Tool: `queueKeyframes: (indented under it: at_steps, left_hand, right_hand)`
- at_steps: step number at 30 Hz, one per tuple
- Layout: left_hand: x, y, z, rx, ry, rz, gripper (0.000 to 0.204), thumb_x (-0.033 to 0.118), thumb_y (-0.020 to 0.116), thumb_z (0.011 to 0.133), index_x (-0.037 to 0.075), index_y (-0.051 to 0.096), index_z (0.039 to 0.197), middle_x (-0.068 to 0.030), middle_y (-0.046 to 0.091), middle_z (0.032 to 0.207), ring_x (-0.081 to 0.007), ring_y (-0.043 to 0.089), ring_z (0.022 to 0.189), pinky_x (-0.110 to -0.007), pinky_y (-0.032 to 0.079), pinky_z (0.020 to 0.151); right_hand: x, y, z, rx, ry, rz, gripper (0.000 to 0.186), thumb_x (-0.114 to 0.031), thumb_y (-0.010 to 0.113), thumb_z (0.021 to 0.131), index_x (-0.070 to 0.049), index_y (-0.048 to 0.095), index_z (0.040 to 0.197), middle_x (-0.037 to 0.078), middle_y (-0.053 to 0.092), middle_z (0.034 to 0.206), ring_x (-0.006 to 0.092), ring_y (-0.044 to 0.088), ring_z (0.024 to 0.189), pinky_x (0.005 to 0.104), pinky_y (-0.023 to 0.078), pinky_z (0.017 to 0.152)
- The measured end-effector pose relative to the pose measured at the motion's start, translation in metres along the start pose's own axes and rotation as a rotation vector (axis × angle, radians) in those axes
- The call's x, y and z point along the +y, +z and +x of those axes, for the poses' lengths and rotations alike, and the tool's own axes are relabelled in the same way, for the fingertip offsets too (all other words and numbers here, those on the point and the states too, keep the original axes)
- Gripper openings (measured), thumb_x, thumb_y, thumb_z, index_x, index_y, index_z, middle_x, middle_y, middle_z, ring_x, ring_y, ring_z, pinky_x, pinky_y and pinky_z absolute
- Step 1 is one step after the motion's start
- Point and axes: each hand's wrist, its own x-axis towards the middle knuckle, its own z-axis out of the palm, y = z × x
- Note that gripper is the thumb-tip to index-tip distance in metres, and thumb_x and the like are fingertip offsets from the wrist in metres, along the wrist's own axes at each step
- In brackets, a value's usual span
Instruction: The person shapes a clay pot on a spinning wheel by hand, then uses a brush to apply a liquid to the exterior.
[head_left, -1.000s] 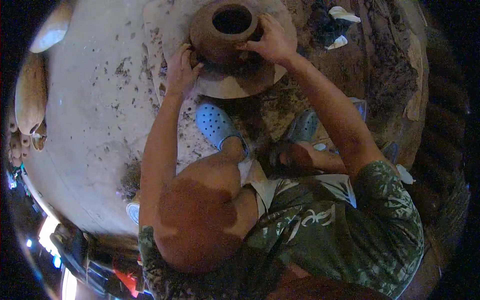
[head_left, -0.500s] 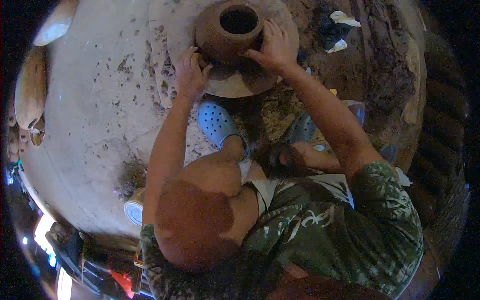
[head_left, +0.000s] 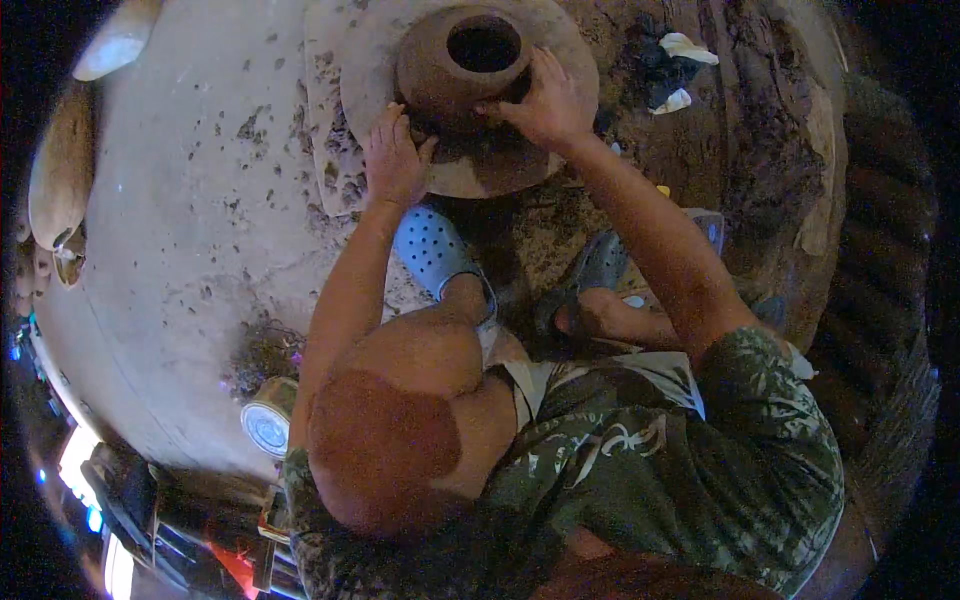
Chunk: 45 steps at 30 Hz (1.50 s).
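A round brown clay pot (head_left: 440, 88) with a wide dark mouth stands upright on a pale round board (head_left: 480, 180), at the top of the view. My right hand (head_left: 552, 108) is wrapped against the pot's right side, its fingers along the wall and its thumb on the front. Low at the pot's left side is my left hand (head_left: 396, 160), its fingers and thumb curled together. Something small and dark seems to lie between them, but shadow hides what it is.
Below the board are my feet in a blue perforated clog (head_left: 432, 245) and its darker mate (head_left: 603, 262). A round tin (head_left: 268, 428) sits by my left leg. White and black cloth-like scraps (head_left: 672, 75) lie at right, on dark uneven ground. Long tan vessels (head_left: 62, 180) line the left edge.
My left hand has turned slightly, its fingers drawn closer together at the pot's lower left. The right hand stays on the pot's right side. The whole view has shifted a little.
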Motion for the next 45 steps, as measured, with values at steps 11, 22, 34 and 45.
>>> queueKeyframes:
  at_steps: [11, 22, 34, 45]
  left_hand:
    - [0.006, 0.009, -0.002, -0.021, -0.032, -0.011, 0.061, 0.036, 0.068, 0.089, -0.008, 0.051, 0.128, -0.0216, 0.046, 0.142, -0.0391, 0.046, 0.13, -0.049, 0.036, 0.108]
    - [0.014, 0.003, -0.002, -0.025, -0.025, 0.001, 0.062, 0.039, 0.066, 0.09, -0.006, 0.05, 0.13, -0.0212, 0.045, 0.146, -0.0386, 0.046, 0.129, -0.048, 0.037, 0.108]
    - [-0.025, 0.014, 0.009, -0.079, 0.027, -0.099, 0.054, 0.029, 0.072, 0.087, -0.004, 0.052, 0.127, -0.0193, 0.049, 0.143, -0.0383, 0.046, 0.131, -0.049, 0.035, 0.11]
    - [-0.046, -0.004, 0.046, -0.137, 0.128, -0.111, 0.056, 0.026, 0.074, 0.083, -0.002, 0.054, 0.127, -0.0182, 0.05, 0.143, -0.0376, 0.047, 0.132, -0.048, 0.037, 0.111]
  right_hand:
    - [0.009, 0.02, -0.01, 0.192, -0.065, -0.22, 0.102, -0.052, 0.087, 0.067, 0.007, 0.044, 0.138, 0.023, 0.049, 0.142, 0.0389, 0.047, 0.133, 0.0488, 0.037, 0.11]
    - [0.012, 0.03, -0.011, 0.121, -0.02, -0.253, 0.125, -0.065, 0.083, 0.063, 0.009, 0.03, 0.148, 0.025, 0.04, 0.151, 0.0364, 0.035, 0.144, 0.0543, 0.026, 0.117]
    - [0.014, 0.037, -0.017, 0.192, -0.035, -0.343, 0.122, -0.072, 0.078, 0.063, 0.008, 0.035, 0.145, 0.023, 0.045, 0.148, 0.0339, 0.042, 0.139, 0.0576, 0.017, 0.12]
    - [0.064, -0.007, 0.012, 0.054, -0.264, -0.304, 0.07, -0.06, 0.08, 0.071, -0.013, 0.064, 0.12, 0.011, 0.066, 0.117, 0.031, 0.057, 0.119, 0.0511, 0.034, 0.107]
